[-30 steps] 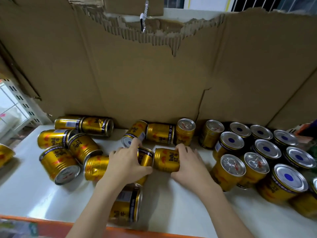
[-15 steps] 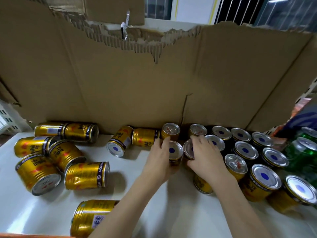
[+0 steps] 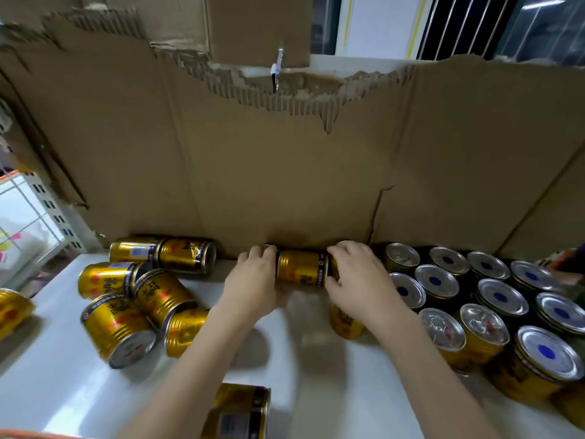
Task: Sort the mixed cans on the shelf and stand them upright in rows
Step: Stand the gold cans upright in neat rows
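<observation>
A gold can (image 3: 300, 268) lies on its side against the cardboard back, between my two hands. My right hand (image 3: 359, 277) grips its right end with curled fingers. My left hand (image 3: 253, 280) is curled over its left end, where the rim of a second gold can (image 3: 269, 247) peeks out from under the fingers. Several gold cans (image 3: 438, 280) stand upright in rows at the right, silver ends up. Several more gold cans (image 3: 158, 296) lie tumbled on the left. Another gold can (image 3: 345, 323) stands partly hidden under my right wrist.
The white shelf (image 3: 63, 391) is backed by torn cardboard (image 3: 285, 169). One can (image 3: 240, 413) lies at the front edge by my left forearm. Another can (image 3: 12, 312) lies at the far left edge. A white rack (image 3: 47, 217) stands beyond the shelf's left end.
Both hands left the upright cans they had set down by the rows and moved back and left to the cans lying against the cardboard. The camera swung left.
</observation>
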The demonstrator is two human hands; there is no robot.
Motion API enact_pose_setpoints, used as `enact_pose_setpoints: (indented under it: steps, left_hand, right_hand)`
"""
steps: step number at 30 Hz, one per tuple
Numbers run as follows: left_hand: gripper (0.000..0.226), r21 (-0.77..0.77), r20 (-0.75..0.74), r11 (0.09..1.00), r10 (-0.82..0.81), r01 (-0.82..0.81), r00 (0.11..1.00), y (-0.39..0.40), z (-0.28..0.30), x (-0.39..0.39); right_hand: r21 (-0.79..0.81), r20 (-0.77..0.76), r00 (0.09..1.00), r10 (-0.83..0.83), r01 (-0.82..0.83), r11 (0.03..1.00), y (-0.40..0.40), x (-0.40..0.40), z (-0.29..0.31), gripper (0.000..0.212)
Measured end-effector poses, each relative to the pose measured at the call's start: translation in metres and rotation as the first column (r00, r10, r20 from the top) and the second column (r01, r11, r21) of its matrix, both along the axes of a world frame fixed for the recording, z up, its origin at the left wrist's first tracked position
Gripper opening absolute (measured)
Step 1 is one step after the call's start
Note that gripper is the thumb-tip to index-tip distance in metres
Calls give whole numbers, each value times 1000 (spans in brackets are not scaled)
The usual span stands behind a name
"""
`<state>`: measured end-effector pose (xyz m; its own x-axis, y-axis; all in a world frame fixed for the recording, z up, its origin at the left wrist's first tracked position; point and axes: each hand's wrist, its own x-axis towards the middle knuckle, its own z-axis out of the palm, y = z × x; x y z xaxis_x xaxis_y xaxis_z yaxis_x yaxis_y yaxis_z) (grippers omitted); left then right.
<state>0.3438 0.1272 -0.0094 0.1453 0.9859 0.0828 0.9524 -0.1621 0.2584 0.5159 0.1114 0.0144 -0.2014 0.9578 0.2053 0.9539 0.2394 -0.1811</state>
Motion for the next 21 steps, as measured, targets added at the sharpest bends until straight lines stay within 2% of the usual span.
enact_pose_setpoints:
  steps: [5, 10, 13, 17, 19, 21]
  left_hand:
    - [67, -66, -15, 996, 60, -61, 998, 25, -2, -25]
    - [95, -354, 90, 935, 23, 10, 996, 56, -5, -39]
    - [99, -458, 202, 888, 54, 46, 978, 65, -9, -45]
    - [81, -392, 275, 919, 66, 49, 959, 63, -17, -52]
    - [88, -353, 298, 935, 85, 27, 951, 56, -19, -59]
    - [99, -322, 333, 947, 102, 12, 938, 49, -20, -68]
  right_hand:
    - [-104, 165, 985, 52, -35, 994, 38, -47, -19, 57]
    - [-165, 252, 968, 9, 34, 986, 59, -63, -44, 72]
    - [-133, 279, 960, -29, 68, 989, 64, -68, -52, 77]
    - [-167, 307, 951, -44, 99, 981, 67, -76, -45, 72]
    - [-191, 262, 964, -41, 94, 977, 62, -78, -43, 71]
    - [-139, 163, 986, -34, 57, 989, 54, -80, -41, 67]
